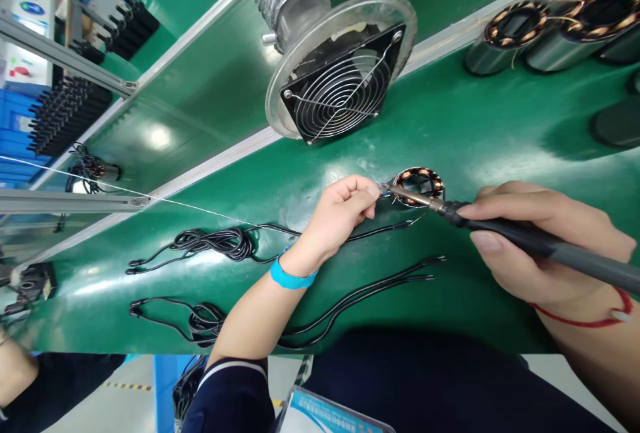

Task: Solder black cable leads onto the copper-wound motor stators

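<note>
My right hand [545, 240] is wrapped around the dark handle of a soldering iron [520, 236]. The iron's metal shaft points left across a stator with copper windings [424, 172], its tip beside my left fingertips. With thumb and forefinger pinched, my left hand [345, 206] holds a thin wire [384, 193], partly bluish, at the stator's left side. Fingers and iron hide the exact joint. Beneath my left wrist runs a bundled black cable [220, 243], its stripped end lying just below the stator. A second black cable [350, 300] lies closer to me, partly under my left forearm.
A fume extractor fan [345, 96] with a metal grille and silver duct stands behind my hands. Several larger stators [515, 33] are grouped at the upper right of the green bench [475, 130]. Frame rails [75, 203] cross at left, and another person's arm [20, 370] shows lower left.
</note>
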{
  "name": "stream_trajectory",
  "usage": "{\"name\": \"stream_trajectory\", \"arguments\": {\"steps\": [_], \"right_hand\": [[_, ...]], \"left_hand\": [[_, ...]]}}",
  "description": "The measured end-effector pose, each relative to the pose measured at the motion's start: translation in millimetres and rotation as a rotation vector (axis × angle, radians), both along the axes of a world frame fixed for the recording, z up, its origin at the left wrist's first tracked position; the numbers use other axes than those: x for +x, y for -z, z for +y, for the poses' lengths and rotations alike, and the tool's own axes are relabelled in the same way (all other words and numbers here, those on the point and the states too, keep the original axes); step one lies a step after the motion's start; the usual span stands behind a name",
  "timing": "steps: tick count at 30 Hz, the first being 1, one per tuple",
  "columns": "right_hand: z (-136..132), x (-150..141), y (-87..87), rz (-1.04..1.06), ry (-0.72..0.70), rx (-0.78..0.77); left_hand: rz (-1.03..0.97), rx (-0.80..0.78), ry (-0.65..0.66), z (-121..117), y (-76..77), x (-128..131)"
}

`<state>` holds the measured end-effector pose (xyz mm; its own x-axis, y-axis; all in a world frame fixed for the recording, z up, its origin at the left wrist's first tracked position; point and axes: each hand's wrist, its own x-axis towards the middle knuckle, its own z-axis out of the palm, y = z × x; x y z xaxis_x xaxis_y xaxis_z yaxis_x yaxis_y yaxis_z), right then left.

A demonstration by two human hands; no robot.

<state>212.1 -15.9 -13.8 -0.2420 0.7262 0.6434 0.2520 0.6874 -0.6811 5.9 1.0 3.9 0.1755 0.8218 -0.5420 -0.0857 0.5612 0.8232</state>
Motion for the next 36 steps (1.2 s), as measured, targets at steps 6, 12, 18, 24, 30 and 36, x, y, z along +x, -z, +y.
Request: {"name": "stream_trajectory", "arguments": {"steps": [6,12,18,24,30,36], "right_hand": [[0.8,-0.3,0.6,-0.021,0.065,0.001],[0.8,-5.8,-16.3,-0.246,0.145,0.036],[-2.8,-17.2,-35.7,-0.322,0.205,-0.098],[4.3,-27.1,-19.2,-0.352,0.208,-0.207],[2.8,-36.8,-5.0,-0.308,0.185,-0.231],[5.9,-41.8,-2.7,-0.241,0.182,-0.227]], "left_hand": [[-0.036,0.029,0.002,-0.8,1.4,-1.1],[-0.043,0.05,-0.002,-0.5,2.5,-0.9],[-0.011,0.142,0.005,1.6,6.1,0.1],[0.037,0.283,0.025,-1.1,9.1,-0.3],[0.076,0.289,0.041,-4.7,2.1,-0.4],[0.119,0.342,-0.018,-9.8,5.1,-2.7]]}}
